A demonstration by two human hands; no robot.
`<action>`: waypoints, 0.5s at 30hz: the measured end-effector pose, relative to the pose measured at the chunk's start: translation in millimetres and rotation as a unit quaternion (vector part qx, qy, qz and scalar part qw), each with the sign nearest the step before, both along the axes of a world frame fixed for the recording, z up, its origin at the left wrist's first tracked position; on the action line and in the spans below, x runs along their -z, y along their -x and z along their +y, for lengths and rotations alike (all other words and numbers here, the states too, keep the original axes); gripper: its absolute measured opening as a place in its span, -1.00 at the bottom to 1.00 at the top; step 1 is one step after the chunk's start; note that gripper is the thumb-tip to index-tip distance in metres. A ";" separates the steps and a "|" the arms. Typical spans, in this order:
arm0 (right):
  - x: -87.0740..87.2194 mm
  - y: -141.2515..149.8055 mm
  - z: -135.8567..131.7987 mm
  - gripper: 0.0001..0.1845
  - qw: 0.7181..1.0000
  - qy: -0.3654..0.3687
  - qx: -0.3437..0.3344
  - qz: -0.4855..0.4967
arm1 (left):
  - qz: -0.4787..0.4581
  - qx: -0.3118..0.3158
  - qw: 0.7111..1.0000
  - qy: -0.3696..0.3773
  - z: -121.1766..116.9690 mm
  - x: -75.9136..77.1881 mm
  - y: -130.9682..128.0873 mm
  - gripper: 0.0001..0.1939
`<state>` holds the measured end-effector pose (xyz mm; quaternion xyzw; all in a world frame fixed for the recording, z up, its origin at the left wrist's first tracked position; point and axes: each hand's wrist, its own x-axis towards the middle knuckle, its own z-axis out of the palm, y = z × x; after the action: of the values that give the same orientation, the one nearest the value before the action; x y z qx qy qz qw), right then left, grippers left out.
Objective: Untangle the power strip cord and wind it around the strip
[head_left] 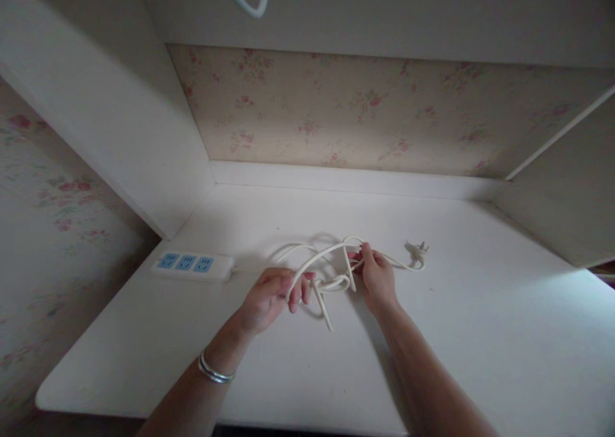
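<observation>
A white power cord (331, 252) lies in loose loops between my hands, partly lifted off the desk. My left hand (271, 296), with a silver bangle (215, 371) on its wrist, is closed on the cord at the left of the loops. At their right, my right hand (377, 277) pinches another stretch of it. The cord's plug (419, 250) rests on the desk beyond my right hand, prongs pointing up and away. Farther left lies a white power strip (192, 267) with three blue socket panels, and the cord leaves its right end.
The white desk (480, 334) has a rounded front left corner and a low back ledge (355, 182). A white side panel (120, 104) rises at the left, another panel (562, 187) at the right. Flowered wallpaper (331, 110) covers the back. A pale bent cord (257, 8) hangs at the top.
</observation>
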<state>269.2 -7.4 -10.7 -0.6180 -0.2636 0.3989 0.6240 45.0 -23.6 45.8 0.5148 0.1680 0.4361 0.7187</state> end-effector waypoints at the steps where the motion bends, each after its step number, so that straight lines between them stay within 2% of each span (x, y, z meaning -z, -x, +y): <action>1: -0.2 0.5 0.1 -0.48 1.000 0.000 -0.002 -0.003 | 0.001 -0.006 1.000 0.002 1.1 0.7 0.2 -0.48; 3: -0.9 1.9 0.0 -0.49 1.000 -0.001 -0.002 -0.001 | 0.009 -0.007 1.000 0.013 2.6 1.3 1.2 -0.40; 6: -3.2 2.4 -0.2 -0.53 1.000 0.002 0.009 0.008 | 0.005 -0.010 0.999 0.047 3.4 -1.2 4.1 -0.44; 11: -5.7 -3.5 0.2 -0.55 0.999 0.009 0.041 0.011 | -0.002 -0.015 0.988 0.154 3.5 -8.1 8.3 -0.84; 15: -2.8 -6.8 0.7 -0.50 0.999 0.008 0.047 -0.017 | 0.007 0.009 0.983 0.183 6.5 -6.0 8.9 -0.69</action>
<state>276.0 -6.7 -7.9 -0.6411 -0.2419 0.3607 0.6328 36.1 -17.0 51.8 0.3794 0.2455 0.3878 0.8034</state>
